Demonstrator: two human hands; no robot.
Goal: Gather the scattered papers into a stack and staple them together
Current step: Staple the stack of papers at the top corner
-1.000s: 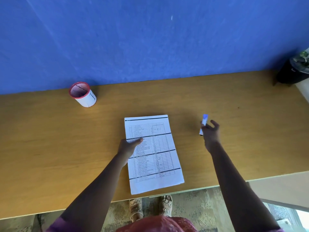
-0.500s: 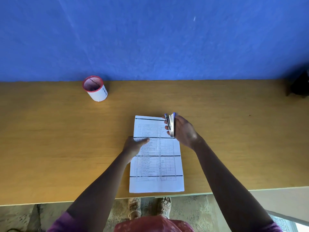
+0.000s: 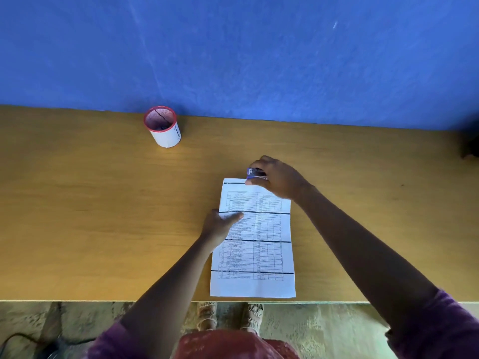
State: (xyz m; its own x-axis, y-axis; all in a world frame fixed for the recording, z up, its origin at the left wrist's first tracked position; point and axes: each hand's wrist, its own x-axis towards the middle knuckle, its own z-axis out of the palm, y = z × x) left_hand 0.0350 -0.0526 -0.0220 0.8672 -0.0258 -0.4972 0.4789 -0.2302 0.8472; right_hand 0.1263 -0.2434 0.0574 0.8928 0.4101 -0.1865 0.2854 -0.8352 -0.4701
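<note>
- I see the paper stack [image 3: 255, 242] at lower centre of the frame, on the wooden table [image 3: 90, 216]. Its long axis runs from the near table edge up toward the blue wall [image 3: 233, 53], and its near short edge lies just at the table's near edge.
- The stapler [image 3: 255, 173] sits at the stack's top edge, just above centre frame and about mid-width of that edge. Its body lies roughly crosswise to the stack's long axis, mouth end toward frame left.
- The right hand [image 3: 278, 177] is the nearer hand to that top edge. It is closed around the stapler, fingers wrapped over the body.
- I cannot tell whether the sheets already sit between the stapler's two halves; the hand hides that.
- The left hand [image 3: 220, 226] lies mostly flat on the stack's left edge, below the stapler, with the thumb pressing the sheets down. It holds nothing.
- I judge the coming squeeze depends on the top edge being seated in the stapler's mouth.
- A red-rimmed cup [image 3: 163, 126] stands at upper left, well apart.
</note>
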